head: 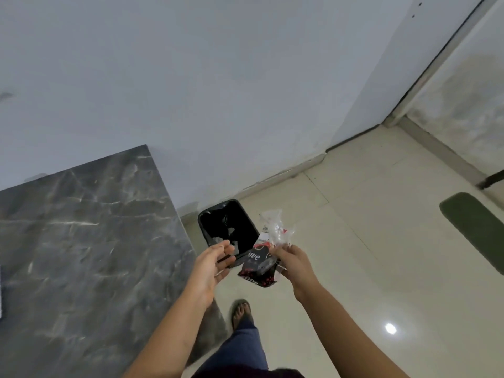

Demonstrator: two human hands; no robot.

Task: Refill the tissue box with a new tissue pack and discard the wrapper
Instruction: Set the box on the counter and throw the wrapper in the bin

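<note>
My right hand [291,261] pinches a crumpled plastic wrapper [263,257], clear at the top and dark with red print and white lettering below. It hangs just right of a black waste bin [218,216] lined with a black bag, which stands on the floor by the wall. My left hand [214,264] is open with fingers apart, in front of the bin's near rim and left of the wrapper, holding nothing. The tissue box is not in view.
A dark grey marble tabletop [81,241] fills the lower left, its corner close to the bin. Beige floor tiles [368,255] spread to the right. A dark green mat [474,227] lies at the right edge. My sandalled foot [241,313] stands below the hands.
</note>
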